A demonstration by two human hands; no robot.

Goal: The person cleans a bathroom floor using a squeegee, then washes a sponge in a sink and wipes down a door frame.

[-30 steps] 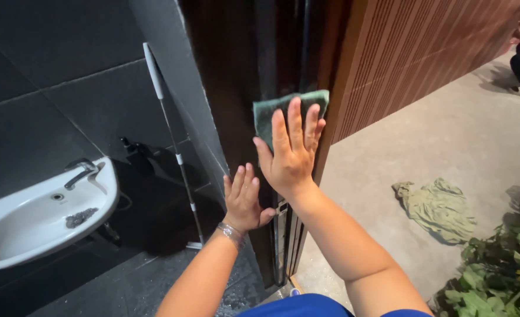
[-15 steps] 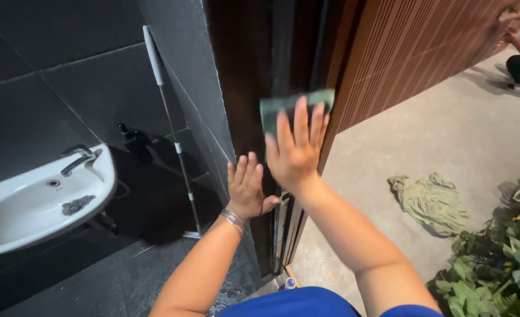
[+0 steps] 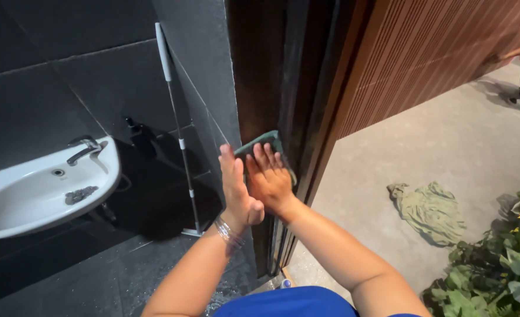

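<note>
Sink [image 3: 34, 196] at far left on the dark tiled wall, a dark scrap lying in its bowl. Mop handle [image 3: 176, 126] leans in the corner beside it.

Change noted: half a second ago the cloth [image 3: 264, 142] sat higher on the door edge [image 3: 271, 76]; now it is lower, and our right hand has come down with it. We judge this a downward wiping stroke along the edge.

Left hand [image 3: 236, 191]: fingers straight and together, edge-on, laid against the wall corner just left of the cloth, holding nothing. Bracelet at the wrist.

Right hand [image 3: 270, 178]: flat, fingers slightly spread, palm pressing the cloth to the door edge; not curled around it. Forearm runs up from lower right.

Right of the door: slatted wood wall [image 3: 424, 58], crumpled green rag [image 3: 429, 210] on the concrete floor, plants [image 3: 506, 264] at the corner.
</note>
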